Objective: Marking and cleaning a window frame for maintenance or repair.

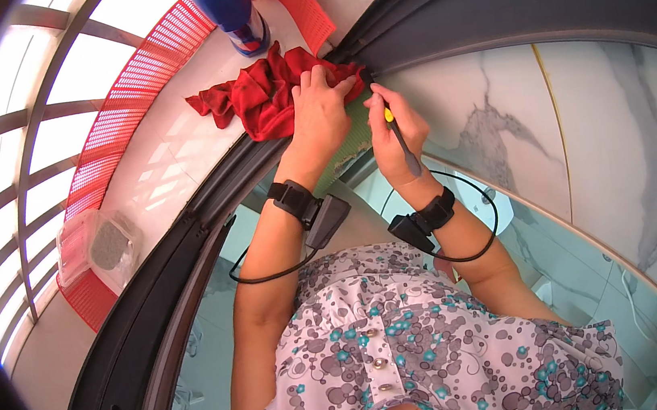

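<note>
A crumpled red cloth (251, 96) lies on the white sill, against the corner where the dark window frame meets the wall. My left hand (322, 108) is on the cloth's right part, its fingers bent and pressed into the fabric. Just right of it, my right hand (401, 128) is closed around a small brush (391, 117) with a grey handle and a yellow band. The brush's black head points up into the frame corner, beside the cloth's right end. Folds of cloth hide some of my left fingertips.
A blue bottle (223, 6) stands behind the cloth. Red perforated plastic edging (123, 107) lines the barred window side, with a clear plastic container (102, 247) near its lower end. The dark sliding frame (167, 280) runs along my left; marbled tiles (490, 130) cover the right wall.
</note>
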{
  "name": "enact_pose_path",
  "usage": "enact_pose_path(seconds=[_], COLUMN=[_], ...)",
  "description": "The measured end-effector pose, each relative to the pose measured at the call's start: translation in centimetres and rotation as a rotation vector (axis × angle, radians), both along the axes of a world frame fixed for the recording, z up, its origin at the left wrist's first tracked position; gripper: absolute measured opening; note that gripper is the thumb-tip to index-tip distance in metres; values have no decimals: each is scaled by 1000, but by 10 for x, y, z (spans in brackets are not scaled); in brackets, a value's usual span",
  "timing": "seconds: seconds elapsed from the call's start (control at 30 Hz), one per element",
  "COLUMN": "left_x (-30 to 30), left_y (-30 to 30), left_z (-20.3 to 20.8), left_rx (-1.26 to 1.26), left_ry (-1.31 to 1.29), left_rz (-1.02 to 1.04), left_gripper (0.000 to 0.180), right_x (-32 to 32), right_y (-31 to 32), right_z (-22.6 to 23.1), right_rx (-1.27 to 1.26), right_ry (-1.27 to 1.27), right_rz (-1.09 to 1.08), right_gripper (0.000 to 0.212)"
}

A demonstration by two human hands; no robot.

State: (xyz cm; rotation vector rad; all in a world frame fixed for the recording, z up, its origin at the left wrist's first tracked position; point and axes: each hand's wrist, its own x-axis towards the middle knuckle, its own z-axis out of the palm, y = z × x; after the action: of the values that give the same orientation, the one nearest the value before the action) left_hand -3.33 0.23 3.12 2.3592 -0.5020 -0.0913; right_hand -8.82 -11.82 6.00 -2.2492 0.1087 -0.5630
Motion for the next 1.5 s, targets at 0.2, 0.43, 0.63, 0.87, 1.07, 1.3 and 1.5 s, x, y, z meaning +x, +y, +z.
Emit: enact_pose_path(seconds=[0.2,0.43,0.63,0.87,1.07,1.3,1.5], left_x=[-1,-3,-4,-8,-13,-8,-6], left_y=[2,4,-5,5,8,1,4], left_z=[-10,-6,-9,3,-6,-24,-24], left_rx=[-58,-180,-137,-82,-122,-74,-200], left_ry=[-29,-86,-101,-162,-79,-194,-25], left_rz=[-7,116,102,134,87,94,90], left_gripper=[38,19,12,24,23,16,18], right_x=[12,14,13,21,26,44,47], right_y=[0,1,5,14,15,15,-4], right_z=[-12,-4,-9,-6,-4,-11,-9], right_rx=[-154,-315,-296,-515,-612,-650,-603], right_ry=[54,28,111,334,351,361,414], right_rz=[48,32,89,109,54,53,113], right_gripper=[11,10,5,10,11,9,9])
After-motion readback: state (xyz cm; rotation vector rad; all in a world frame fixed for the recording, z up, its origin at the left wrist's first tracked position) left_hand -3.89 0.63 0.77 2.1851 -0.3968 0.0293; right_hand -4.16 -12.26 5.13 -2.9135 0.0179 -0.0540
